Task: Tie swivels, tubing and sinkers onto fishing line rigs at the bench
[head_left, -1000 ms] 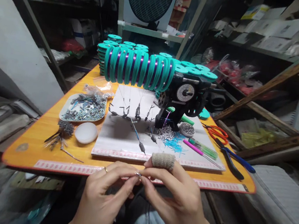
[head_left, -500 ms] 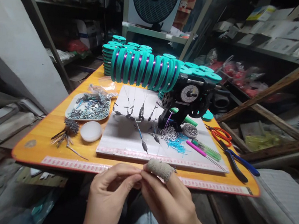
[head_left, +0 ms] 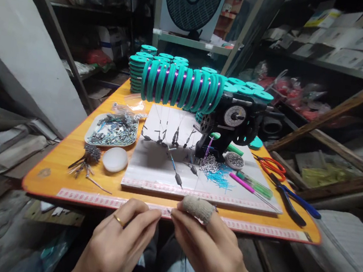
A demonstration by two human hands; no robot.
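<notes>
My left hand [head_left: 121, 238], with a gold ring [head_left: 118, 220] on one finger, is closed in a pinch in front of the table edge; whatever its fingertips hold is hidden. Beside it, my right hand [head_left: 208, 243] wears a grey cloth finger sleeve [head_left: 198, 208] and pinches something tiny, with a small dark tip poking out toward the left hand. A narrow gap separates the two hands. Beyond them, on a white board [head_left: 148, 181], lie dark sinkers [head_left: 178, 180] on thin lines that run up to a row of teal spools [head_left: 181, 86].
A black winding machine [head_left: 232, 120] carries the spools. Left stand a tray of small metal parts [head_left: 110, 133] and a white bowl [head_left: 115, 159]. Silver beads [head_left: 208, 163], cut blue tubes [head_left: 218, 177], a pink-handled tool [head_left: 241, 182], orange scissors [head_left: 270, 165] and pliers [head_left: 288, 203] lie right.
My hands have come apart; the left moved left and turned, so its ring now shows. The right hand keeps its pinch nearly in place. The whole view has shifted slightly.
</notes>
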